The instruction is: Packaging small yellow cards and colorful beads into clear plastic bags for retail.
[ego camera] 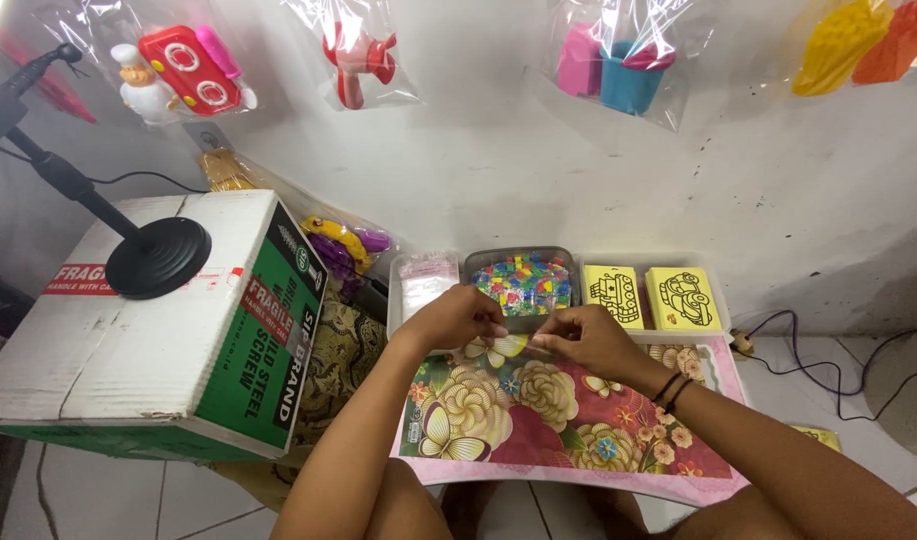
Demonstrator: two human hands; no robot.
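Two yellow cards [651, 296], one tub of beads [524, 282], one bag stack [425, 281] in a tray [394, 300]. Left hand [457, 318] and right hand [585, 340], fingers pinched together above the floral cloth [539, 420]; held item too small to tell.

a white tiled floor [129, 495] bears a cardboard box [149, 330], a floral board [539, 420] and cables [839, 370].
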